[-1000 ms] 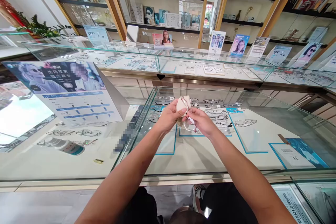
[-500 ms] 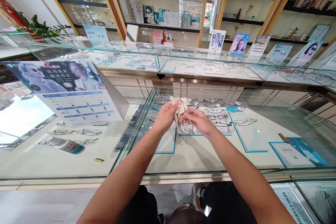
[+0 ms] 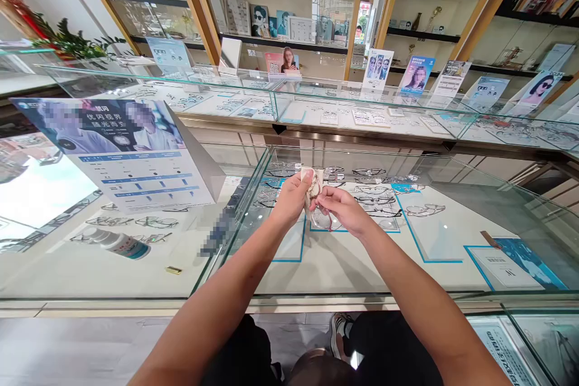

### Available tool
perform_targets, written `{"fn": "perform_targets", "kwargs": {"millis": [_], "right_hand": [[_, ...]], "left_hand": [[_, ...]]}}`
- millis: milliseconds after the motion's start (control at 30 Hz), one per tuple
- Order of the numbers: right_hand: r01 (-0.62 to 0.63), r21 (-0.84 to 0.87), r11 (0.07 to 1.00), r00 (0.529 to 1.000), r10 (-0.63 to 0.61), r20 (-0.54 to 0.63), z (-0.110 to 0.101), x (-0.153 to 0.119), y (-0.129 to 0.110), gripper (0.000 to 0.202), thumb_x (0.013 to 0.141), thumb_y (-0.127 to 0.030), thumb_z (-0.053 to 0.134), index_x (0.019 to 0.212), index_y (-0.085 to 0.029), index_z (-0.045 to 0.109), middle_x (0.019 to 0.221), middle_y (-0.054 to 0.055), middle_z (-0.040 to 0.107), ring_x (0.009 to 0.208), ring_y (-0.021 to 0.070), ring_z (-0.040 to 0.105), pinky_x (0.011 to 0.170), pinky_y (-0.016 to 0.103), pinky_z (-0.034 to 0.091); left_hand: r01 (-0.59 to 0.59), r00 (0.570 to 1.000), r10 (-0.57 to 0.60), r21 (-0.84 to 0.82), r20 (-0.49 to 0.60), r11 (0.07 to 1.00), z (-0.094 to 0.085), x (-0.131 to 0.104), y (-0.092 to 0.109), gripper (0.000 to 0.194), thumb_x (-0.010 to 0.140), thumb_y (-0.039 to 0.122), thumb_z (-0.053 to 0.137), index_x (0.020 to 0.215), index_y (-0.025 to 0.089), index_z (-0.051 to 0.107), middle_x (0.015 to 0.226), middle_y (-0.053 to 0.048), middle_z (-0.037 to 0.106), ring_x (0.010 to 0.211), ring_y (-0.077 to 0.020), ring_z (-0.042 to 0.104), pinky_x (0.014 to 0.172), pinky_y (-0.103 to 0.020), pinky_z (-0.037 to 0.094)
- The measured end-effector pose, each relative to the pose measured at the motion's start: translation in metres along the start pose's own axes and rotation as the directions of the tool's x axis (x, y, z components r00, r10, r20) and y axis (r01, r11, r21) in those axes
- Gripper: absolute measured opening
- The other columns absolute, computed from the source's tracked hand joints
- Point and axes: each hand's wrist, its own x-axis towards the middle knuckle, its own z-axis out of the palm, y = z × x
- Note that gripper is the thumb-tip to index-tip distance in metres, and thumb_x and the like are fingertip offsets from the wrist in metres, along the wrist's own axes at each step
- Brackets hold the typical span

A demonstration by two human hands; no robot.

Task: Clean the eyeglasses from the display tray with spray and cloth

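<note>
Above the glass display case, my left hand (image 3: 292, 196) is closed round a crumpled cream cloth (image 3: 313, 178), with the thumb pressed on its upper part. A pair of glasses (image 3: 323, 220) with a thin, clear-looking frame is held at the cloth; one lens hangs below my fingers, and the other side is largely wrapped in the cloth. My right hand (image 3: 340, 205) pinches the glasses near the middle of the frame with thumb and fingers. The fingertips of both hands nearly meet, and the exact contact there is partly hidden.
Under the case's glass top lie several eyeglass frames (image 3: 375, 199). On the left counter stand a large folded sign (image 3: 145, 178) and, lying on its side, a spray bottle (image 3: 122, 244), with a small gold piece (image 3: 173, 270) nearby. A second glass case (image 3: 217, 102) runs behind.
Both hands stay together at nearly the same place. My left fingers and the cloth have shifted slightly over the glasses, and the whole view has moved a little.
</note>
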Motion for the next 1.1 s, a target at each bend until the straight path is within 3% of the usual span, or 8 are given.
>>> {"fn": "perform_targets", "kwargs": {"millis": [100,200,333,533,700,933,1100], "right_hand": [[0.007,0.014,1.000,0.999,-0.006,-0.035,-0.002,-0.001,-0.006,0.046,0.082,-0.061,0.088,0.079,-0.023,0.063,0.088,0.005,0.078,0.070,0.0162,0.051,0.070,0.033,0.040],[0.028,0.043,0.999,0.997,-0.025,-0.067,-0.008,-0.002,-0.013,0.043,0.083,-0.059,0.087,0.080,-0.024,0.063,0.089,0.005,0.077,0.067,0.0163,0.049,0.064,0.032,0.036],[0.126,0.050,0.991,0.982,-0.117,-0.150,-0.015,-0.005,-0.023,0.037,0.084,-0.054,0.087,0.080,-0.025,0.064,0.094,0.006,0.077,0.067,0.0159,0.044,0.065,0.033,0.035],[0.255,0.006,0.967,0.920,-0.240,-0.310,-0.021,-0.005,-0.029,0.032,0.082,-0.052,0.088,0.084,-0.025,0.069,0.109,0.006,0.071,0.091,0.0206,0.059,0.078,0.034,0.045],[0.236,-0.005,0.972,0.919,-0.225,-0.324,-0.021,0.000,-0.022,0.039,0.079,-0.056,0.092,0.085,-0.024,0.070,0.102,0.004,0.069,0.083,0.0173,0.056,0.065,0.028,0.044],[0.185,0.009,0.983,0.938,-0.174,-0.300,-0.014,0.002,-0.011,0.047,0.077,-0.064,0.091,0.087,-0.024,0.070,0.106,0.000,0.070,0.057,0.0072,0.039,0.044,0.022,0.037],[0.205,0.009,0.979,0.940,-0.195,-0.280,-0.009,0.004,-0.007,0.046,0.078,-0.063,0.091,0.083,-0.023,0.069,0.101,0.000,0.068,0.057,0.0068,0.042,0.042,0.020,0.038]], "left_hand": [[0.044,0.999,-0.045,-0.092,0.001,0.995,-0.002,0.004,-0.002,0.059,0.085,0.077,0.078,0.084,0.019,0.066,0.057,0.002,0.061,0.052,-0.0138,0.057,0.055,-0.027,0.044],[0.067,0.997,-0.072,-0.187,-0.019,0.980,-0.005,0.008,-0.001,0.058,0.081,0.071,0.086,0.101,0.018,0.074,0.076,-0.001,0.073,0.072,-0.0174,0.069,0.068,-0.029,0.053],[0.091,0.995,-0.097,-0.196,-0.020,0.976,-0.008,0.009,0.001,0.063,0.077,0.071,0.089,0.105,0.016,0.076,0.086,-0.006,0.078,0.087,-0.0235,0.075,0.078,-0.033,0.057],[0.196,0.972,-0.188,-0.042,0.138,0.980,-0.003,0.000,0.000,0.059,0.081,0.075,0.083,0.097,0.018,0.079,0.083,-0.007,0.078,0.079,-0.0231,0.074,0.070,-0.031,0.056],[0.184,0.947,-0.185,0.029,0.261,0.982,0.005,-0.005,-0.003,0.060,0.085,0.076,0.079,0.089,0.016,0.079,0.084,-0.009,0.078,0.075,-0.0194,0.071,0.070,-0.028,0.054],[0.143,0.962,-0.140,0.004,0.233,0.990,0.012,-0.008,-0.014,0.061,0.090,0.075,0.074,0.089,0.014,0.076,0.086,-0.008,0.077,0.069,-0.0146,0.065,0.067,-0.026,0.051],[0.144,0.974,-0.141,-0.004,0.175,0.990,0.014,-0.008,-0.019,0.059,0.086,0.073,0.080,0.089,0.014,0.075,0.084,-0.008,0.077,0.070,-0.0142,0.067,0.068,-0.024,0.051]]}}
